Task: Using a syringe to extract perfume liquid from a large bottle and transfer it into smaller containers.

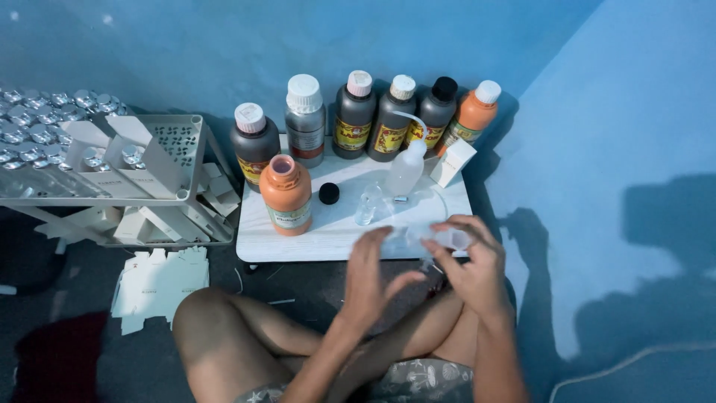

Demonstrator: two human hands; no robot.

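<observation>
My right hand (471,263) pinches a small clear plastic piece (452,238) at the front right edge of a low white table (261,239). Just left of it, my left hand (371,277) has its fingers spread, close to the clear piece; whether it touches it is too blurred to tell. An open orange bottle (286,195) stands on the table's left, its black cap (329,193) lying beside it. A small clear glass vial (366,206) and a translucent squeeze bottle with a bent spout (406,169) stand mid-table.
Several dark and orange bottles (353,113) line the table's back edge, with a small white box (453,161) at right. A grey rack (188,142) at left holds shiny silver caps (36,127) and folded white cartons. Flat cartons (158,282) lie on the floor. My bare knees are below.
</observation>
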